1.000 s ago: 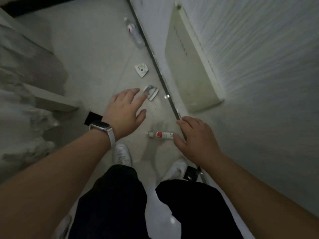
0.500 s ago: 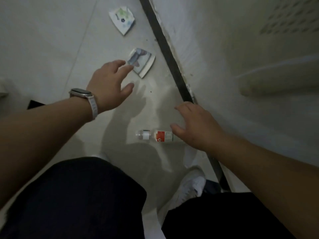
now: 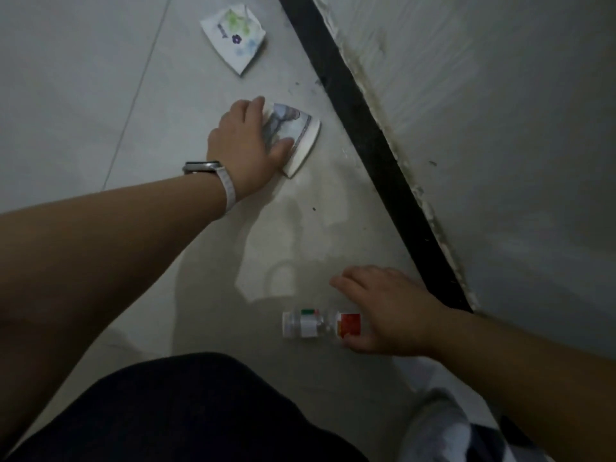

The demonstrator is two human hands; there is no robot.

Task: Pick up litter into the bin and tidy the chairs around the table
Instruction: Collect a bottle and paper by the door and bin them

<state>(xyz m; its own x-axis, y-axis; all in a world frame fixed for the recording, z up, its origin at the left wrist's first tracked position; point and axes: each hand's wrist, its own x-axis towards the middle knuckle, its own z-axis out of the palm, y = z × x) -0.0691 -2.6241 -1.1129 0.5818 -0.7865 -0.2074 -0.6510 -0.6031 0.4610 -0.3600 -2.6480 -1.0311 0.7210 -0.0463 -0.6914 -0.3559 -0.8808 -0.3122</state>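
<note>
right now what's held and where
Left hand grips the flattened paper cup by its narrow end; right hand covers the bottle at its red-labelled end, hold unclear.

The person is wearing a watch [image 3: 201,167] at the wrist behind the left hand [image 3: 246,148]: a slim dark case with a metallic edge, sitting on a pale, white-looking strap [image 3: 229,195]. Both forearms are showing bare, including the one behind the right hand [image 3: 390,311]. Dark, near-black trousers [image 3: 200,411] are covering the legs, and a white shoe [image 3: 433,425] is showing at the lower right.
</note>
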